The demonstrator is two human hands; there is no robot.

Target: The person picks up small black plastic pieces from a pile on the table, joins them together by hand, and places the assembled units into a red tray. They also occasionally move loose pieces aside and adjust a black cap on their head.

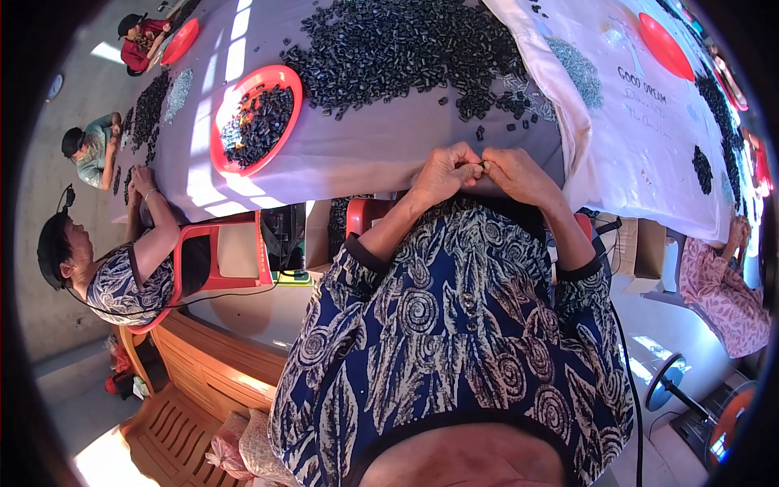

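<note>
My left hand [445, 174] and my right hand [522, 175] meet at the near edge of the table, fingertips pinched together. Between them is a tiny piece [484, 166], partly covered by the fingers and too small to name. Beyond my hands, a large heap of small black plastic pieces [406, 57] spreads over the grey cloth [365, 154]. A few loose ones lie just past my right hand. To the left stands a red basin [298, 91] with black and clear pieces inside.
Small clear pieces [574, 71] lie on a white cloth [617, 154] at right, with another red basin [667, 47] farther off. A co-worker [122, 268] sits at left on a red chair [264, 252]; other people work around the tables. A wooden bench [195, 406] stands at lower left.
</note>
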